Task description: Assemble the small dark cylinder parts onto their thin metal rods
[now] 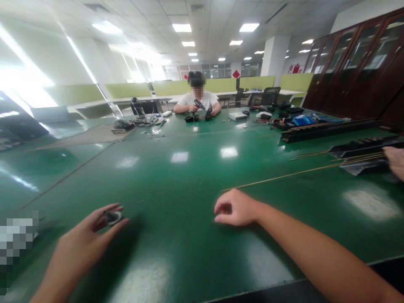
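My left hand is raised above the near left of the green table. Between its thumb and fingers is a small round dark part with a pale ring-shaped rim; its exact kind is too blurred to tell. My right hand rests at the middle of the table, fingers loosely curled. A gap shows between its thumb and forefinger, and I see nothing held there. Just beyond its knuckles lies the end of a long thin brass-coloured rod.
Across the green table a person holds a power drill over black parts. At right, another person's hand touches thin rods above black channel-shaped pieces. A long black bar and tools lie behind; a cloth lies far left.
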`<state>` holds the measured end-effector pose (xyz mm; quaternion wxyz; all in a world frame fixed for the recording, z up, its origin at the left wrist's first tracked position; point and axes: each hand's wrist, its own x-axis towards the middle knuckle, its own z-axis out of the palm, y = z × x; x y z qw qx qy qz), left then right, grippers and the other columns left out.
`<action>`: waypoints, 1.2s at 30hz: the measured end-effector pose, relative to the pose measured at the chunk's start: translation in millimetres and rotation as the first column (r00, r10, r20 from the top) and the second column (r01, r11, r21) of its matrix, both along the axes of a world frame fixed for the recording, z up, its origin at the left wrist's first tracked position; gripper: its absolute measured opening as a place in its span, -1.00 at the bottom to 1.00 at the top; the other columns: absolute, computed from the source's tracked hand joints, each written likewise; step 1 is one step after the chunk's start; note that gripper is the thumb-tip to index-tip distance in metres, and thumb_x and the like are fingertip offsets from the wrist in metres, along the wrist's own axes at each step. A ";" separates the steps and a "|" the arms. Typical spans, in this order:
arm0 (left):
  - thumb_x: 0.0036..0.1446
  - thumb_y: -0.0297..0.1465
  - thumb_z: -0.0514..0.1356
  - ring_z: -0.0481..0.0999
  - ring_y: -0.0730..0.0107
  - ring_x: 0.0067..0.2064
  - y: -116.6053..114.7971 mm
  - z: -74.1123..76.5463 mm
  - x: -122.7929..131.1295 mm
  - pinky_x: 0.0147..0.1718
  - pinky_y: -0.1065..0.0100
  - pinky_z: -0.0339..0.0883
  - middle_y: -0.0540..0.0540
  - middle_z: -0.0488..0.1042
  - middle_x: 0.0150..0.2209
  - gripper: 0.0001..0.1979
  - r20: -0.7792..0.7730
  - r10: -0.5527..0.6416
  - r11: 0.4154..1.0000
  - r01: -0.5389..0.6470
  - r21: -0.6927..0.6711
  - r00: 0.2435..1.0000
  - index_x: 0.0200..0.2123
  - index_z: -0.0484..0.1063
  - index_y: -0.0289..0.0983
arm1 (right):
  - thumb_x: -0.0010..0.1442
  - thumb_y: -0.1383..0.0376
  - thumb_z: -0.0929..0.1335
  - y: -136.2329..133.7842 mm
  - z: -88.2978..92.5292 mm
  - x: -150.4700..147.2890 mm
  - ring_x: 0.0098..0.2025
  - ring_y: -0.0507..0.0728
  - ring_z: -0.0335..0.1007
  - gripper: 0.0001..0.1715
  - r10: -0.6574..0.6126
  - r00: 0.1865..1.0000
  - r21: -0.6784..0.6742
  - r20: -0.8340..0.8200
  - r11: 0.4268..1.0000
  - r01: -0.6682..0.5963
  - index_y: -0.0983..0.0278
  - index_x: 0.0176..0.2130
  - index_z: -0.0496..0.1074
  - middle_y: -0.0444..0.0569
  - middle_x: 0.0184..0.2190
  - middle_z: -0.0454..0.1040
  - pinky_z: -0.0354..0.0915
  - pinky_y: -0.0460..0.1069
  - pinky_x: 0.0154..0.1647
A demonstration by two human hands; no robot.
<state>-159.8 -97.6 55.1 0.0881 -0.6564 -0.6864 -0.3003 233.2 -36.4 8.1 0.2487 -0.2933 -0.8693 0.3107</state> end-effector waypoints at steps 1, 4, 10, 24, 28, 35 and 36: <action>0.04 -0.11 0.33 0.61 0.35 -0.32 12.1 0.7 11.5 -0.37 0.41 0.45 0.17 0.61 -0.33 -0.66 0.024 -0.018 0.996 0.020 -0.083 1.000 -0.12 0.52 -0.06 | 0.12 0.12 0.45 0.5 -0.8 0.0 -0.42 0.04 0.47 -0.71 -0.001 1.000 -0.001 0.001 1.000 0.001 0.30 -0.26 0.58 -0.05 -0.40 0.59 0.33 -0.10 -0.37; 0.06 -0.20 0.33 0.61 0.25 -0.13 45.5 0.9 69.6 -0.07 0.19 0.48 0.05 0.60 -0.13 -0.65 0.099 -0.259 0.955 0.270 -0.121 0.961 -0.07 0.50 -0.12 | 0.12 0.11 0.45 2.3 -2.6 0.7 -0.44 0.03 0.45 -0.70 -0.039 0.999 -0.003 0.008 0.999 0.039 0.30 -0.27 0.57 -0.06 -0.42 0.57 0.31 -0.11 -0.40; 0.03 -0.53 0.26 0.54 0.26 -0.03 66.3 -21.3 189.7 0.01 0.22 0.45 -0.13 0.56 -0.09 -0.79 0.228 -0.717 0.692 0.712 0.118 0.659 -0.21 0.52 -0.24 | 0.05 0.32 0.42 6.8 -2.7 5.4 -0.52 -0.01 0.32 -0.89 -0.173 0.985 0.029 -0.008 0.985 0.173 0.28 -0.43 0.40 -0.17 -0.54 0.44 0.19 -0.13 -0.47; 0.05 -0.45 0.33 0.56 0.32 -0.18 60.2 -41.6 199.2 -0.15 0.29 0.47 -0.10 0.56 -0.22 -0.82 0.445 -0.677 0.690 0.716 0.105 0.587 -0.23 0.48 -0.28 | 0.06 0.27 0.43 6.5 -2.8 5.0 -0.53 -0.02 0.27 -0.77 -0.154 0.988 -0.018 0.021 0.988 0.154 0.26 -0.46 0.28 -0.19 -0.55 0.39 0.15 -0.13 -0.47; 0.04 -0.43 0.35 0.56 0.33 -0.18 60.1 -42.3 197.9 -0.14 0.29 0.46 -0.09 0.56 -0.23 -0.83 0.463 -0.664 0.693 0.715 0.088 0.587 -0.26 0.49 -0.29 | 0.07 0.24 0.43 5.6 -1.8 5.3 -0.50 0.00 0.30 -0.77 -0.147 0.988 -0.006 0.040 0.989 0.147 0.26 -0.46 0.30 -0.16 -0.53 0.41 0.17 -0.12 -0.44; -0.05 -0.43 0.42 0.57 0.35 -0.19 60.6 -45.0 198.9 -0.14 0.33 0.46 -0.07 0.56 -0.23 -0.75 0.630 -0.597 0.686 0.724 0.080 0.496 -0.29 0.46 -0.29 | 0.06 0.24 0.43 4.7 -1.9 5.1 -0.50 -0.01 0.27 -0.76 -0.153 0.988 0.019 0.035 0.988 0.152 0.26 -0.46 0.30 -0.18 -0.53 0.40 0.14 -0.12 -0.44; -0.07 -0.42 0.43 0.57 0.34 -0.19 60.6 -45.0 199.6 -0.13 0.33 0.46 -0.07 0.56 -0.23 -0.73 0.673 -0.568 0.689 0.722 0.073 0.474 -0.29 0.45 -0.30 | 0.06 0.24 0.44 4.8 -1.9 5.0 -0.50 -0.01 0.26 -0.75 -0.152 0.988 0.022 0.033 0.988 0.151 0.26 -0.46 0.29 -0.19 -0.53 0.40 0.13 -0.12 -0.44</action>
